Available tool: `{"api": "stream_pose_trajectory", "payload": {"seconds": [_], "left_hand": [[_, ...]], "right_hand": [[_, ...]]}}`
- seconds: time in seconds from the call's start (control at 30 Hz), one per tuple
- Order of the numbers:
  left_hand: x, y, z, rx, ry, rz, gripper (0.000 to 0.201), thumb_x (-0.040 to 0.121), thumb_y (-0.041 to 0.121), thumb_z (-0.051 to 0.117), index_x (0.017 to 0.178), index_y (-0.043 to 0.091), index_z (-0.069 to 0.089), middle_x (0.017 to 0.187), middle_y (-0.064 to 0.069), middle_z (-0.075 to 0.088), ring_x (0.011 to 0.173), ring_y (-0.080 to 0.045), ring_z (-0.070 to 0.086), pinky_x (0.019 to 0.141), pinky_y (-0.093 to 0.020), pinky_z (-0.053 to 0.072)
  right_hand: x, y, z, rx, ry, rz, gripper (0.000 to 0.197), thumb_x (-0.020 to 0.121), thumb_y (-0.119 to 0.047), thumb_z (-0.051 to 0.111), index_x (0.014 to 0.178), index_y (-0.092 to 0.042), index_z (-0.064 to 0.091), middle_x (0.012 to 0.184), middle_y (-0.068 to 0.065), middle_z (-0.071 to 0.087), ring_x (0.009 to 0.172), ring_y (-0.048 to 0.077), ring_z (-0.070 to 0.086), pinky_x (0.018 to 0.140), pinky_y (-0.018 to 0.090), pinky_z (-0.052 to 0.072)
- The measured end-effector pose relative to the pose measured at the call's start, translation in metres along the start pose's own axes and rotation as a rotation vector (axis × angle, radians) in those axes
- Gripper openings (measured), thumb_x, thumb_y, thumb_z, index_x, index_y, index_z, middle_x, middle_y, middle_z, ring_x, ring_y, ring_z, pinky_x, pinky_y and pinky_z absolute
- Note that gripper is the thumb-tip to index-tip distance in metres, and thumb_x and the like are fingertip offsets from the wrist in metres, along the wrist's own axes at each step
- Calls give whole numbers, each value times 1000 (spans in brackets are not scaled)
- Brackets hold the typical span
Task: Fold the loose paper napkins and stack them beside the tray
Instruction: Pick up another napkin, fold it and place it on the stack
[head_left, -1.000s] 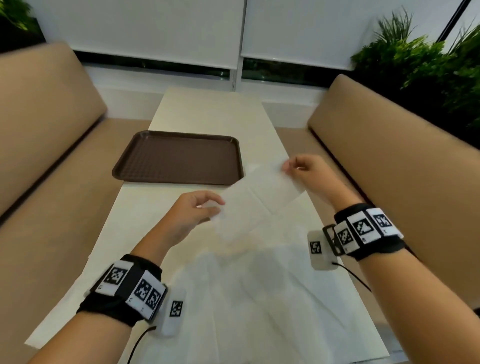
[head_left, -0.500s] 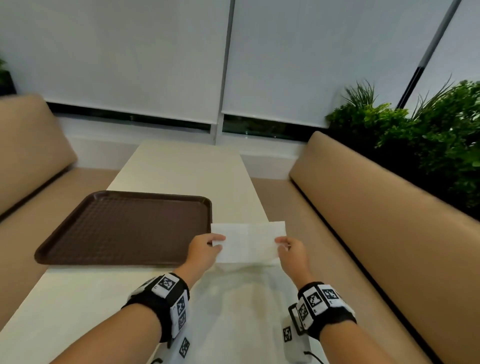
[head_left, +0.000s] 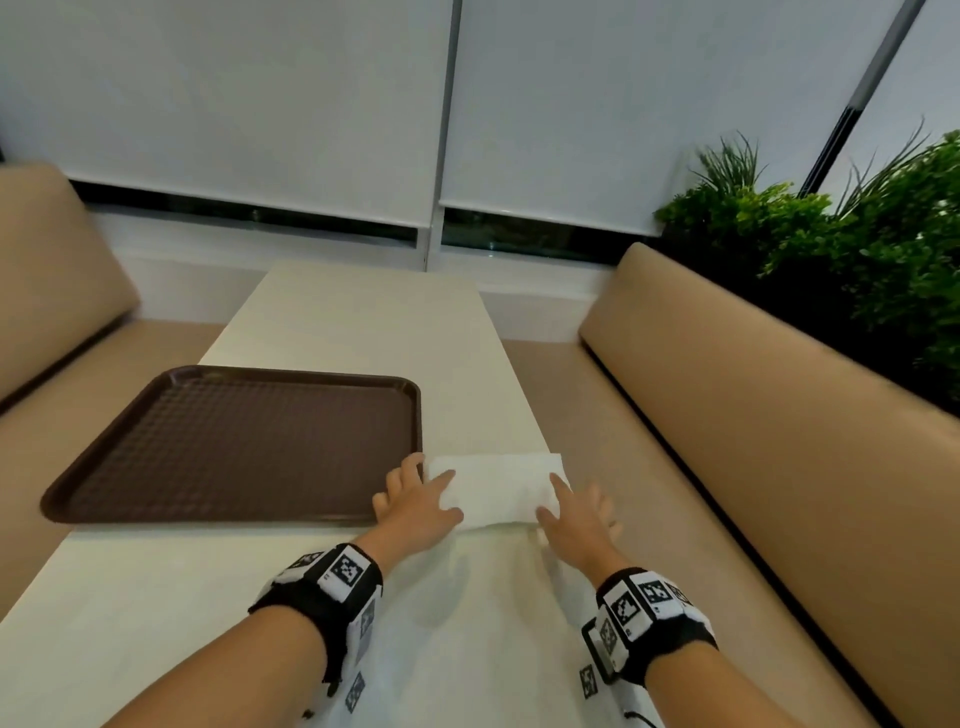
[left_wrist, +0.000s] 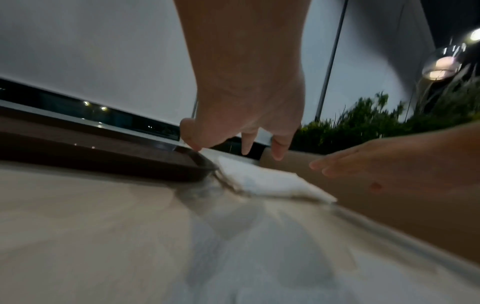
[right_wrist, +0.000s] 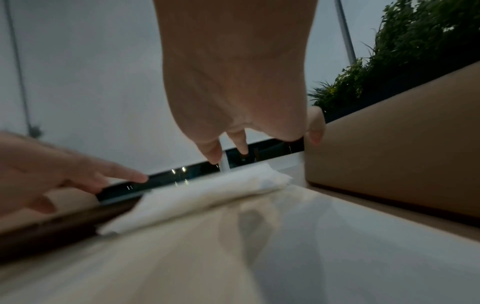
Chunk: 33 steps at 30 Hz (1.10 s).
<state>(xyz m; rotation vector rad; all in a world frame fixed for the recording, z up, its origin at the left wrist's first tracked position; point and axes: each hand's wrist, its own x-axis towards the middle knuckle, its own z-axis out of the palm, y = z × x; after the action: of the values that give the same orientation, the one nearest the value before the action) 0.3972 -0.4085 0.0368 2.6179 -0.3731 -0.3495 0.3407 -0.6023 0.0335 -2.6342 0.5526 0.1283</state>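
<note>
Napkin, folded (head_left: 496, 486), lies flat on the cream table (head_left: 363, 322) just beside the right edge of the brown tray (head_left: 228, 441), near the table's right side. The left hand (head_left: 415, 506) has relaxed, spread fingers over its left end; the right hand (head_left: 574, 514) is likewise slack-fingered at its right end, gripping nothing. From the wrist views the fingertips seem to hover just above the paper, though blur makes contact hard to judge. More loose white napkins (head_left: 467, 649) lie spread between the forearms. Such paper is feather-light, limp and easily creased or torn, so it is probably best pinched gently at opposite corners and pressed flat along the fold.
</note>
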Motion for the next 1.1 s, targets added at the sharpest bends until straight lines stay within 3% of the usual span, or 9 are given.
{"api": "stream_pose_trajectory", "payload": {"seconds": [0.17,0.3,0.53,0.6,0.67,0.7,0.83,0.97,1.1], "left_hand": [[-70,-11,-51,-518,115,74,36,92,27,58,128,34,52,140,3,27,134,-19,25,108,-34,24],[-165,-48,-75,-747,102,137,21,94,22,56,105,36,66,113,20,57,107,3,51,83,-14,37],[-305,-138,-66,-901,211,-79,17,86,24,67,91,39,72,99,18,70,89,-5,64,85,-33,44],[-331,-167,-57,-887,250,-161,15,81,29,69,89,42,71,96,17,70,86,-9,66,83,-37,46],[-350,-198,-44,-854,259,-247,31,92,10,58,88,37,72,94,13,71,88,-16,66,81,-38,45],[-357,-213,-38,-840,258,-288,38,94,2,51,87,32,73,95,8,71,89,-21,65,79,-39,44],[-374,-249,-25,-821,225,-399,36,95,-6,43,94,22,65,104,-8,66,84,-25,63,75,-38,41],[-379,-259,-21,-815,241,-387,35,94,-6,44,95,21,66,96,-1,67,65,0,65,73,-36,43],[-382,-243,-25,-824,268,-302,36,95,-3,45,94,26,67,91,10,70,73,-5,65,74,-33,46]], "right_hand": [[-55,-11,5,-92,-255,-176,63,89,-48,57,143,-25,34,145,-1,36,138,22,25,112,43,23],[-80,-21,23,-291,-331,-108,78,77,-55,69,137,-18,38,136,3,43,129,26,34,107,45,28],[-99,-32,37,-242,-312,-43,60,83,-39,68,133,-14,46,135,4,48,127,27,42,106,45,30],[-102,-35,36,-233,-272,-85,35,82,-40,69,103,-13,59,109,2,56,107,25,51,91,36,41],[-105,-36,30,-130,-177,-132,30,84,-32,69,71,-18,46,77,-5,47,79,17,47,62,21,35],[-107,-37,25,-56,-122,-141,29,84,-27,70,70,-19,46,75,-7,46,75,16,46,56,18,31],[-117,-44,8,60,-13,-209,21,82,-23,73,71,-23,55,75,-8,57,74,14,55,59,21,39],[-129,-57,-19,51,13,-277,23,83,-20,71,66,-25,56,74,-10,61,73,10,57,59,19,41],[-136,-61,-31,37,-72,-288,3,89,-19,62,87,-21,61,90,-4,66,90,17,62,76,28,48]]}}
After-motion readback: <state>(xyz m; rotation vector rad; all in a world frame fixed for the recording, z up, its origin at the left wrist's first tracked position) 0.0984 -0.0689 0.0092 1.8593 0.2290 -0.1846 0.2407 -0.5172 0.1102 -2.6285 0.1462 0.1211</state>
